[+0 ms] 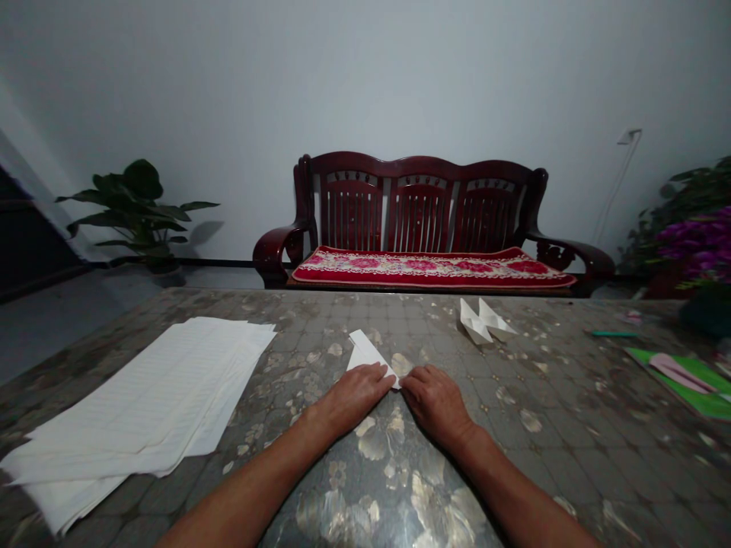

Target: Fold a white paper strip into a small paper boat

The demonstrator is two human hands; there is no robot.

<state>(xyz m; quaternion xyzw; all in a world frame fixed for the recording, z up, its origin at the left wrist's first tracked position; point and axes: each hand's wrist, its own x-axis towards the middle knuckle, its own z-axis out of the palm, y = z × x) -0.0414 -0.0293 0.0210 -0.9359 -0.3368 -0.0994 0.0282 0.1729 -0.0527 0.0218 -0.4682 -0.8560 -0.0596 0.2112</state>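
Paper (365, 352), folded, lies under the left hand (361, 387) (grip unclear), the right hand (435, 399) pinching it; flowers (700, 242) fill a pot (705, 313).

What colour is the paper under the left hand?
Folded paper: plain white, best seen in the head view.

Here's the grey flower-patterned tabletop (320, 316), white sheets (142, 388) stacked loosely at left, a folded white paper (364, 352) mid-table, pointed paper folds (474, 327) farther right, then a slim teal stick (614, 333), a bright green sheet (705, 403)

Left hand (361, 388), perhaps right hand (437, 402), touches folded paper (364, 351).
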